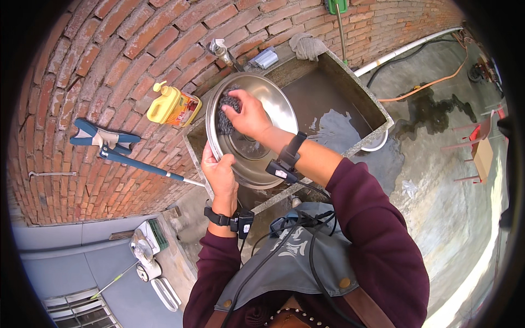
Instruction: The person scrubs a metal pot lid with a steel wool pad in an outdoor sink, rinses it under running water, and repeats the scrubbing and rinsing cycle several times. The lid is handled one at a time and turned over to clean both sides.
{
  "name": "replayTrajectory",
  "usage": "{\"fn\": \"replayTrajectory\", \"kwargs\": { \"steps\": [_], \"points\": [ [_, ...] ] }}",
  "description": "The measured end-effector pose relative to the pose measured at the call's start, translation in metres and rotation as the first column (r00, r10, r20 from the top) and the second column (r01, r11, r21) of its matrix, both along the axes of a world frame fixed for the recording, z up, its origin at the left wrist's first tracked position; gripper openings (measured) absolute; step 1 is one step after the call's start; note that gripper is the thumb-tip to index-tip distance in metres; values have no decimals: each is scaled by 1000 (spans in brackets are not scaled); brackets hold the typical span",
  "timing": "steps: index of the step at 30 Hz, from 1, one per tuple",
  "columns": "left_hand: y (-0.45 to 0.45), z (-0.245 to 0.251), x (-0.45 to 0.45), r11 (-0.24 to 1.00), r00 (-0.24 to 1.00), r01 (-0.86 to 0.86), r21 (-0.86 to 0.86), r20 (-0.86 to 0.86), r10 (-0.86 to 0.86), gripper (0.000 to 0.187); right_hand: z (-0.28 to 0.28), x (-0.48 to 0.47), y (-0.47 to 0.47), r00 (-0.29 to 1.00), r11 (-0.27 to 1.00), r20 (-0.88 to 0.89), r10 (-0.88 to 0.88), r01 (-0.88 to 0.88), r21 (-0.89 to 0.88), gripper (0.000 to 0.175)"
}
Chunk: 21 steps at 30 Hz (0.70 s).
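A round, shiny metal basin or lid (283,100) is tilted over the left part of a stone sink (371,135). My left hand (221,172) grips its near left rim, thumb on the inner side. Inside the metal piece, my right hand (248,117) presses a dark mesh scouring pad (224,119) against the upper left wall. Murky water (324,98) stands in the right part of the sink. Both wrists wear black straps with small cabled devices.
Left of the sink stands a yellow pump bottle (174,104). A tap (221,51), a plastic packet (264,58) and a grey cloth (307,46) are by the brick wall. A blue-handled mop (139,164) leans at left. A white basin (377,143) sits beyond the sink's right edge.
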<state>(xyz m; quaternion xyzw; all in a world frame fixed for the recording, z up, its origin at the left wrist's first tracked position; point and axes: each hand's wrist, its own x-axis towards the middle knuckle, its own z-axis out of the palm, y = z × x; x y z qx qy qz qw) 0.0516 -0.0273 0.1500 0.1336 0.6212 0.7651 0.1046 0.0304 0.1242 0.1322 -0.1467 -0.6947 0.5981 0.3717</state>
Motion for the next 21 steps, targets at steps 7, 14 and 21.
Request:
{"fn": "replayTrajectory", "kwargs": {
  "steps": [7, 14, 21],
  "points": [
    [-2, 15, -9, 994, 990, 105, 27, -100, -101, 58, -12, 42, -3, 874, 789, -86, 479, -385, 479, 30],
    [11, 14, 9, 986, 982, 165, -16, -95, -166, 60, -14, -12, 85, 872, 830, 280, -402, 476, -291, 34],
    [12, 12, 4, 973, 970, 201, -113, -118, -214, 60, -13, 5, 78, 992, 986, -90, -85, 71, -152, 36]
  ]
}}
